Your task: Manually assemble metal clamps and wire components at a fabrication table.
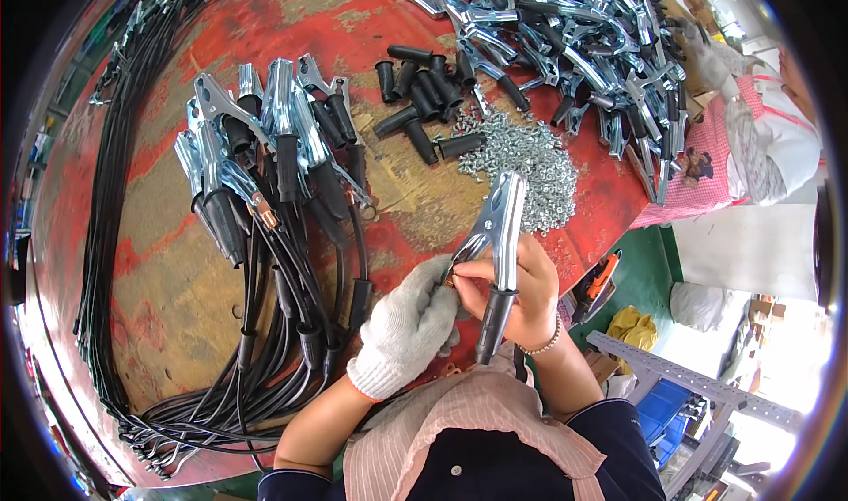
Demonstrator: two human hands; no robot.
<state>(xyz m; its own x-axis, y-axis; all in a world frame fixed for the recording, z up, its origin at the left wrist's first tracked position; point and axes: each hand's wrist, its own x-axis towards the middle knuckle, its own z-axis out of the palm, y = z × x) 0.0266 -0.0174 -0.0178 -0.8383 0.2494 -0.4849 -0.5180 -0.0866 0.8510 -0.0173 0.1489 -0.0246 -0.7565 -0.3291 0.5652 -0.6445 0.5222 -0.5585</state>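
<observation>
A silver metal spring clamp with a black sleeve on one handle stands upright between my hands. My left hand, in a white knit glove, is closed on its other handle. A coppery cable lug peeks out at the glove's fingertips. My bare right hand, with a beaded bracelet, pinches beside the lug; what its fingertips hold is too small to make out. The sleeved handle crosses in front of the right palm. Just beyond the clamp lies a pile of small silver nuts and screws.
Clamps fitted to black cables lie left on the worn red table. Loose black sleeves sit beyond the hardware. A large heap of clamps fills the far right, beside another person's gloved hand. Long black cables line the left edge.
</observation>
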